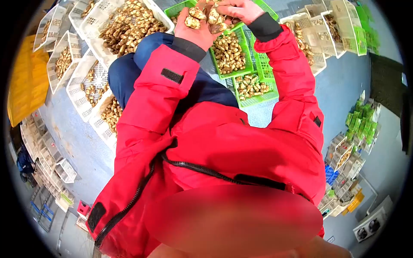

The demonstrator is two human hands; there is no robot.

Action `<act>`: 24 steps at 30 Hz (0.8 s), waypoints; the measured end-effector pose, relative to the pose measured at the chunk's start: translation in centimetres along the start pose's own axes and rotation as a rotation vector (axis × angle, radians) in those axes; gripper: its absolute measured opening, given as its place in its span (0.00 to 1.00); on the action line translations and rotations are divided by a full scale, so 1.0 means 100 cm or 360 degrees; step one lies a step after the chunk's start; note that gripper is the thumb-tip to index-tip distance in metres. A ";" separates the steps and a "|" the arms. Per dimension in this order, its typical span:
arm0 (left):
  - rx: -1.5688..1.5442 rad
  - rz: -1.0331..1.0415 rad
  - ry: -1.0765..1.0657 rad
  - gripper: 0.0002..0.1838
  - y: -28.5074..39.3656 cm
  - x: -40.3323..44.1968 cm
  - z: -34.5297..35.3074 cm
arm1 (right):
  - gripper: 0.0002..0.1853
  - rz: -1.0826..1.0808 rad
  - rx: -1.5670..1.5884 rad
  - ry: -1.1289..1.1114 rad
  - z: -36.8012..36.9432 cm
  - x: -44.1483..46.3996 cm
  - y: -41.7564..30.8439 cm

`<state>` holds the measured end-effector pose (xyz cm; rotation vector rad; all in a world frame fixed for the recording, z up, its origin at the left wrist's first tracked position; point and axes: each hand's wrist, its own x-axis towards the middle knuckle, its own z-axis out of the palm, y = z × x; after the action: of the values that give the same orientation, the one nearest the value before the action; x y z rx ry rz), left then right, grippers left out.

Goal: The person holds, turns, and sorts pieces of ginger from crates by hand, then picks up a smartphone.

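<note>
My left hand (194,33) is closed around several knobbly brown-and-cream bulb-like pieces (195,19) at the top of the view. Close beside it, my right hand (241,10) has its fingers bent against pieces of the same cluster (215,17); its exact grip is partly hidden. Below the hands stands a green crate (248,64) with many such pieces in it. Another green crate (258,102), holding a smaller layer, sits just in front of my body. A further green crate (172,10) lies partly hidden behind my left hand.
A large white crate (92,36) heaped with these pieces stands by my left knee (150,45). More white crates (74,81) line the left side, and others (318,62) stand at the right. Stacked green baskets (361,122) and a yellow crate (28,81) are near the edges.
</note>
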<state>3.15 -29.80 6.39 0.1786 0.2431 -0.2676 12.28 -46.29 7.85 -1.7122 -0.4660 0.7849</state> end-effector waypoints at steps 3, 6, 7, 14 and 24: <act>-0.0033 -0.0083 0.0068 0.24 -0.024 0.006 -0.013 | 0.18 -0.0024 0.0245 0.0248 -0.023 -0.031 0.060; -0.0025 -0.0202 0.0094 0.24 -0.046 0.017 -0.033 | 0.15 -0.0381 0.0275 0.0464 -0.031 -0.050 0.097; 0.0033 -0.0291 0.0104 0.23 -0.052 0.022 -0.038 | 0.13 -0.0762 0.0005 0.0526 -0.040 -0.051 0.118; -0.1371 -0.1136 -0.0236 0.31 -0.075 0.057 -0.106 | 0.11 -0.0027 0.1302 0.0586 -0.046 -0.090 0.145; 0.0512 -0.0107 -0.0067 0.39 -0.065 0.012 0.008 | 0.16 -0.0115 0.0887 0.0916 0.004 -0.088 0.136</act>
<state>2.60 -36.47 5.94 0.4829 0.1630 -0.3763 4.63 -55.75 -2.86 -1.3008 0.0882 0.2957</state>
